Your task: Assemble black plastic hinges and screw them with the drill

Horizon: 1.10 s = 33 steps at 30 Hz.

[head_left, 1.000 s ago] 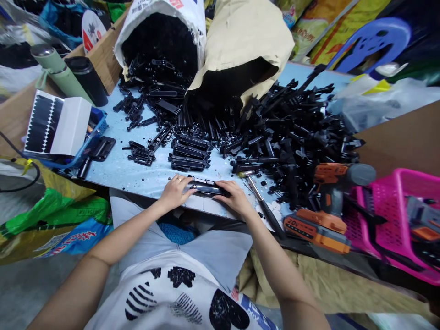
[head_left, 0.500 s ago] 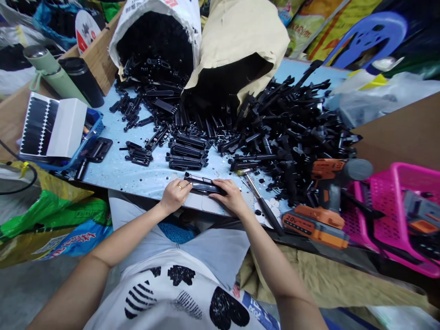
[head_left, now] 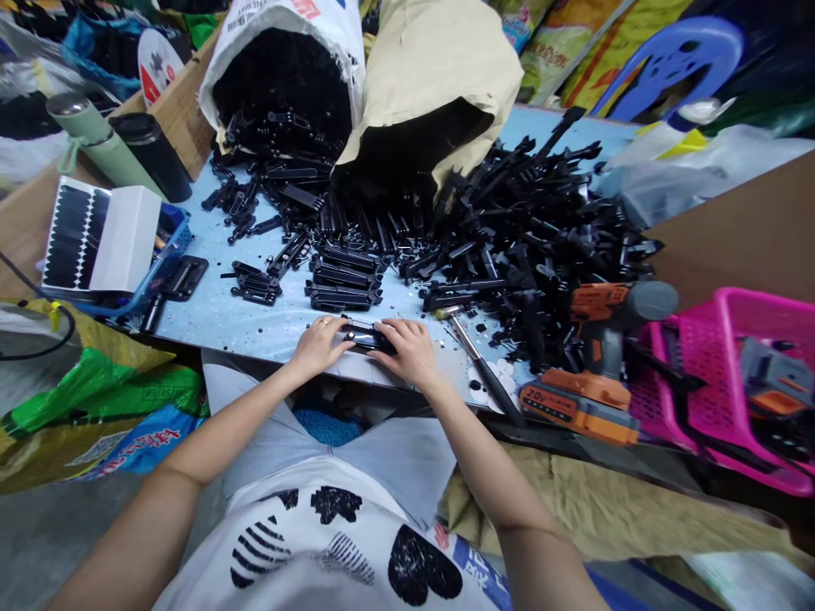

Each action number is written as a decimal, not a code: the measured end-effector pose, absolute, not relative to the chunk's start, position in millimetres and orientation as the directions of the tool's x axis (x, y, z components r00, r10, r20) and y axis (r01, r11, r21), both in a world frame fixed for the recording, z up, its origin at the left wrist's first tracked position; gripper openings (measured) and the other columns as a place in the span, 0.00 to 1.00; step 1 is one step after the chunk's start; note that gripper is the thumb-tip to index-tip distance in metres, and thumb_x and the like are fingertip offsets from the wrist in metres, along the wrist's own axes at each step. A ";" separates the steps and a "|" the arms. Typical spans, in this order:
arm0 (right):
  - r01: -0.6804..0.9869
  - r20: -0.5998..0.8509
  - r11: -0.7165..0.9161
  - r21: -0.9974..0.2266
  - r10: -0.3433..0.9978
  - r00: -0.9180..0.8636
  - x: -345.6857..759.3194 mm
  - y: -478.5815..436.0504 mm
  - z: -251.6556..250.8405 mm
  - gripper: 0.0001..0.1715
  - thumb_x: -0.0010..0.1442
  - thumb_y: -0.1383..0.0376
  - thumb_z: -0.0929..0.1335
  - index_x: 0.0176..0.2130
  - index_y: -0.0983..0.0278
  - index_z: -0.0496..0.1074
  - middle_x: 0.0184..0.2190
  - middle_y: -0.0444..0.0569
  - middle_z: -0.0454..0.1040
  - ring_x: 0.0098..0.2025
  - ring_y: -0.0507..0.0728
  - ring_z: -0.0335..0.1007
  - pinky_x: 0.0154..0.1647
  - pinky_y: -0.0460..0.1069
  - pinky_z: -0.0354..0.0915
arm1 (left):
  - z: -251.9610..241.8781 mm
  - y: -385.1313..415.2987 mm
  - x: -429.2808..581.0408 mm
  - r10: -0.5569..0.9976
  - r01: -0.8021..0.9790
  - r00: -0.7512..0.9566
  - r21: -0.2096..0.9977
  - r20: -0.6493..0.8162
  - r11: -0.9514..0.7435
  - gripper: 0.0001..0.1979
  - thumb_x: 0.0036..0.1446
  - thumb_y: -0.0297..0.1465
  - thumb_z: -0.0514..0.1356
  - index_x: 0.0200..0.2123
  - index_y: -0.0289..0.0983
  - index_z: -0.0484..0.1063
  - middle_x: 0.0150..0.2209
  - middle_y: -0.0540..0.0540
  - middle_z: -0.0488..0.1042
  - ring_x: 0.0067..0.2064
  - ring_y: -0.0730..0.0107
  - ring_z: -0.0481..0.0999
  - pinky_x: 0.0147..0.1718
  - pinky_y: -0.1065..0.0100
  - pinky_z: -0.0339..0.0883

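Observation:
A glossy black elongated part (head_left: 364,336) lies at the front edge of the blue-topped table, between my two hands. My left hand (head_left: 320,346) grips its left end, thumb in front and fingers behind. Around the right end my right hand (head_left: 407,350) is closed, its fingers over the top and covering that end. Just behind the held part is a stack of similar long black parts (head_left: 345,278). Smaller black pieces (head_left: 255,283) lie to the left of that stack. To the right of my right hand rests a hammer (head_left: 477,361) with a dark grip.
A large heap of black parts (head_left: 509,229) covers the right back. A white sack (head_left: 286,21) and a beige sack (head_left: 439,59) spill parts at the rear. An orange cordless drill (head_left: 582,395) stands beside a pink basket (head_left: 706,365). Left sits a blue basket (head_left: 182,233).
My right hand has shifted left along the black part and now wraps over its end. My left hand's grip has changed slightly. The whole view has turned a little.

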State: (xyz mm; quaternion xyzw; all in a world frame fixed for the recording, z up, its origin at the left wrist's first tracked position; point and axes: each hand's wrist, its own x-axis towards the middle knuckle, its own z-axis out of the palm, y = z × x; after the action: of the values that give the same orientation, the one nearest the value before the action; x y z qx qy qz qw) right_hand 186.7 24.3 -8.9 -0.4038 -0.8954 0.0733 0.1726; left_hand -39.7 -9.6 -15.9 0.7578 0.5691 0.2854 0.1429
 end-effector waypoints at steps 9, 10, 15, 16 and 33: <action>0.650 0.191 0.701 -0.292 0.709 -0.679 157.5 29.8 -10.2 0.20 0.63 0.53 0.62 0.44 0.64 0.72 0.36 0.53 0.71 0.40 0.58 0.62 0.39 0.52 0.58 | -29.1 -6.0 -28.9 0.881 0.670 0.163 0.606 0.445 -0.430 0.07 0.60 0.30 0.55 0.40 0.35 0.71 0.39 0.42 0.73 0.43 0.62 0.71 0.44 0.60 0.67; 0.652 0.195 0.698 -0.296 0.713 -0.674 157.1 29.4 -10.6 0.20 0.63 0.53 0.63 0.44 0.64 0.72 0.36 0.53 0.71 0.39 0.59 0.62 0.39 0.52 0.58 | -30.2 -6.2 -28.4 0.878 0.674 0.139 0.605 0.458 -0.423 0.08 0.60 0.31 0.56 0.40 0.35 0.71 0.39 0.42 0.73 0.43 0.62 0.71 0.44 0.60 0.67; 0.631 0.242 0.722 -0.284 0.691 -0.681 151.6 25.6 -11.1 0.21 0.64 0.55 0.62 0.51 0.64 0.68 0.42 0.55 0.71 0.43 0.60 0.63 0.41 0.53 0.58 | -36.7 -6.4 -31.6 0.902 0.662 0.089 0.651 0.423 -0.370 0.07 0.58 0.33 0.58 0.37 0.36 0.71 0.35 0.44 0.73 0.39 0.64 0.71 0.41 0.62 0.67; 0.604 0.269 0.738 -0.300 0.673 -0.689 150.5 24.8 -11.8 0.22 0.64 0.57 0.61 0.54 0.63 0.66 0.45 0.55 0.70 0.45 0.60 0.63 0.43 0.53 0.59 | -37.3 -6.5 -31.8 0.899 0.652 0.085 0.659 0.430 -0.377 0.06 0.58 0.32 0.58 0.37 0.36 0.71 0.34 0.44 0.72 0.39 0.64 0.71 0.41 0.62 0.68; 0.505 0.274 0.759 -0.411 0.632 -0.725 144.4 26.3 -15.6 0.15 0.63 0.64 0.61 0.49 0.63 0.67 0.46 0.55 0.69 0.46 0.60 0.62 0.45 0.55 0.61 | -36.2 -9.6 -32.5 0.873 0.756 0.149 0.516 0.465 -0.404 0.08 0.61 0.30 0.53 0.41 0.35 0.70 0.39 0.41 0.73 0.41 0.61 0.70 0.41 0.60 0.66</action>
State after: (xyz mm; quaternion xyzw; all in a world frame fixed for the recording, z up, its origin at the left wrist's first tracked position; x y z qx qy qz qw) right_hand 144.4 26.3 -15.6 -0.3104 -0.9156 0.1558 0.2025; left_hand -32.5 -9.6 -36.2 0.7538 0.5401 0.3656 0.0800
